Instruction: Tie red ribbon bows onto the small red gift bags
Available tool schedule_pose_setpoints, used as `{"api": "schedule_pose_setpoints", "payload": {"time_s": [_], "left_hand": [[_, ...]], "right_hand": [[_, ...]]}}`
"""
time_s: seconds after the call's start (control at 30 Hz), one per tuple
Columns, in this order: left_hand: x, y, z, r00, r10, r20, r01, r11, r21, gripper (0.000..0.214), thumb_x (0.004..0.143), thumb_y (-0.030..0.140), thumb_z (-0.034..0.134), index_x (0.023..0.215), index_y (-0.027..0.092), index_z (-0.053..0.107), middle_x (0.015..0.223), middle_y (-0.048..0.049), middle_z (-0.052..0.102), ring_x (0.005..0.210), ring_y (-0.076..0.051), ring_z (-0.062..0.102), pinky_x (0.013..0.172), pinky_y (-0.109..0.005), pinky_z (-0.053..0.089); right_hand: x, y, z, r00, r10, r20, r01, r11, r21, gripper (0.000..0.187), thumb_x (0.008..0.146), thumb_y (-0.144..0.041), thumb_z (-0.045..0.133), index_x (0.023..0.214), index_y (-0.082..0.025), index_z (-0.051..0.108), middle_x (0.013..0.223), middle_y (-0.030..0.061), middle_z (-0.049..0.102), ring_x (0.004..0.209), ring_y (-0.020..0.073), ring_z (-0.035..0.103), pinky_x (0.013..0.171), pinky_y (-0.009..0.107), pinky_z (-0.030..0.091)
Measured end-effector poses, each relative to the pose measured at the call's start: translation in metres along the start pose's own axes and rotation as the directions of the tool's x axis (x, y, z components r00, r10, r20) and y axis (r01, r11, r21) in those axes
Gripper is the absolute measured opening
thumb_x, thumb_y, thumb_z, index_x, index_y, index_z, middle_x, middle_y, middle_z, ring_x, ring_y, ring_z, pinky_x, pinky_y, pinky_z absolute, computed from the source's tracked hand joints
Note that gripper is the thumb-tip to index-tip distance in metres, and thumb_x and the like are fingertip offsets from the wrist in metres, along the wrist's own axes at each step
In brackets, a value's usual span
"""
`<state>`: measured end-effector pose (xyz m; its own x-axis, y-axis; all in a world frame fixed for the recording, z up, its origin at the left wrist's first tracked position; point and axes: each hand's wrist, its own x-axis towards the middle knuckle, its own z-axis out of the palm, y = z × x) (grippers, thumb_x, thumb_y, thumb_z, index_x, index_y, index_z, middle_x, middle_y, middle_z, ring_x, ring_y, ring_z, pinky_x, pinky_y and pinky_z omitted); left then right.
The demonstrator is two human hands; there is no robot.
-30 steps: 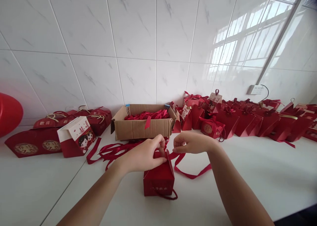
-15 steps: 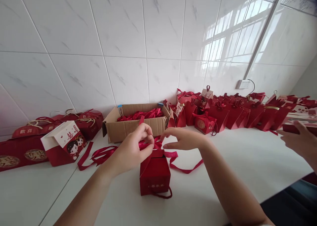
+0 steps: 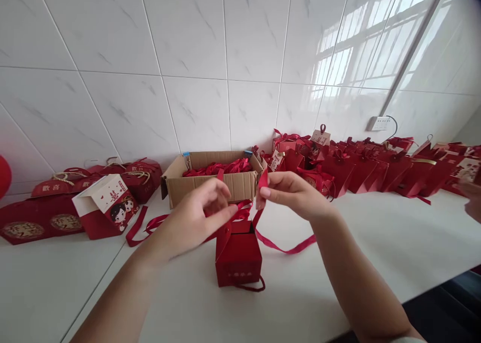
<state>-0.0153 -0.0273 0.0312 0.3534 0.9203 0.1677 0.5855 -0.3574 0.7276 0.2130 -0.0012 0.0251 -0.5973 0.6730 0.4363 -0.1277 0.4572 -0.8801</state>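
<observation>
A small red gift box (image 3: 238, 256) stands on the white counter (image 3: 376, 242) right in front of me, with a dark red cord loop at its base. A red ribbon (image 3: 285, 247) runs from the box top and trails to the right. My right hand (image 3: 291, 192) pinches one end of this ribbon just above the box. My left hand (image 3: 197, 217) hovers over the box's left top edge, fingers pinched on another part of the ribbon.
An open cardboard box (image 3: 210, 180) full of red ribbons sits behind. Finished red gift boxes (image 3: 361, 170) line the tiled wall to the right. A white-and-red box (image 3: 108, 207) and flat red bags (image 3: 37, 222) lie left. Another person's hand (image 3: 473, 202) shows at the right edge.
My right hand has lifted its ribbon end higher and my left hand has shifted slightly. The view swung back left, and the other person's hand moved towards the right edge.
</observation>
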Motion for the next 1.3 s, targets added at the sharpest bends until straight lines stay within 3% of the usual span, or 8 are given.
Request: {"api": "schedule_pose_setpoints", "payload": {"time_s": [0.17,0.4,0.53,0.67,0.77,0.87,1.03,1.3], "left_hand": [[0.0,-0.021,0.006,0.928,-0.268,0.26,0.111,0.863,0.492,0.03,0.073,0.053,0.059,0.078,0.023,0.052,0.072,-0.0001,0.063,0.059,-0.019,0.055,0.046,-0.027,0.03],[0.007,-0.022,0.015,0.953,-0.218,0.209,0.096,0.875,0.475,0.026,0.083,0.049,0.043,0.081,0.025,0.052,0.073,-0.0001,0.064,0.059,-0.018,0.054,0.045,-0.027,0.027],[0.012,-0.019,0.015,0.959,-0.236,0.155,0.152,0.894,0.422,0.032,0.086,0.048,0.038,0.077,0.023,0.055,0.067,-0.0012,0.061,0.054,-0.017,0.051,0.044,-0.027,0.023],[0.016,-0.021,0.013,0.954,-0.261,0.148,0.207,0.929,0.305,0.03,0.084,0.045,0.041,0.091,0.023,0.058,0.072,-0.002,0.064,0.057,-0.018,0.056,0.046,-0.026,0.027],[0.018,-0.026,0.012,0.957,-0.25,0.15,0.207,0.945,0.253,0.034,0.083,0.047,0.042,0.102,0.023,0.056,0.076,-0.0028,0.066,0.064,-0.02,0.06,0.049,-0.026,0.032],[0.02,-0.031,0.013,0.948,-0.268,0.173,0.218,0.941,0.259,0.037,0.083,0.045,0.04,0.111,0.023,0.053,0.074,-0.0023,0.066,0.061,-0.02,0.058,0.048,-0.026,0.031],[0.018,-0.028,0.016,0.943,-0.264,0.203,0.202,0.938,0.28,0.038,0.087,0.042,0.036,0.119,0.026,0.049,0.073,-0.0017,0.065,0.059,-0.019,0.056,0.047,-0.025,0.029],[0.014,-0.014,0.018,0.947,-0.234,0.219,0.143,0.921,0.362,0.031,0.089,0.038,0.033,0.113,0.028,0.051,0.077,-0.0006,0.064,0.057,-0.017,0.049,0.047,-0.025,0.029]], "right_hand": [[-0.017,-0.013,-0.017,0.957,-0.203,-0.208,0.195,0.979,-0.058,0.011,0.081,-0.027,0.07,0.072,-0.02,0.072,0.074,0.0025,0.068,0.075,0.0155,0.063,0.07,0.031,0.053],[-0.031,-0.029,-0.022,0.826,-0.435,-0.357,0.479,0.877,0.04,0.009,0.081,-0.037,0.07,0.079,-0.029,0.072,0.054,-0.0046,0.051,0.045,0.0086,0.045,0.046,0.025,0.039],[-0.018,-0.02,-0.01,0.899,-0.289,-0.328,0.354,0.922,0.158,0.022,0.09,-0.038,0.056,0.076,-0.025,0.067,0.052,-0.0041,0.045,0.045,0.0101,0.04,0.049,0.026,0.035],[0.003,0.005,0.0,0.989,-0.008,-0.149,0.035,0.983,0.178,0.034,0.092,-0.041,0.048,0.068,-0.018,0.057,0.06,-0.0017,0.046,0.054,0.0108,0.042,0.055,0.026,0.035],[0.015,0.025,0.005,0.955,0.293,-0.037,-0.296,0.951,-0.09,0.038,0.09,-0.044,0.044,0.062,-0.018,0.045,0.063,-0.0018,0.042,0.058,0.0112,0.04,0.058,0.026,0.035],[0.023,0.042,0.009,0.865,0.501,-0.041,-0.469,0.776,-0.422,0.035,0.085,-0.04,0.045,0.058,-0.019,0.038,0.063,-0.002,0.037,0.057,0.0119,0.036,0.054,0.027,0.031],[0.029,0.054,0.016,0.834,0.55,-0.057,-0.468,0.647,-0.602,0.034,0.078,-0.028,0.05,0.049,-0.017,0.035,0.064,0.0007,0.039,0.068,0.0169,0.041,0.063,0.03,0.031],[0.028,0.052,0.019,0.862,0.505,0.028,-0.336,0.612,-0.716,0.033,0.084,-0.027,0.044,0.052,-0.017,0.044,0.07,0.0023,0.048,0.078,0.0196,0.048,0.072,0.031,0.035]]}}
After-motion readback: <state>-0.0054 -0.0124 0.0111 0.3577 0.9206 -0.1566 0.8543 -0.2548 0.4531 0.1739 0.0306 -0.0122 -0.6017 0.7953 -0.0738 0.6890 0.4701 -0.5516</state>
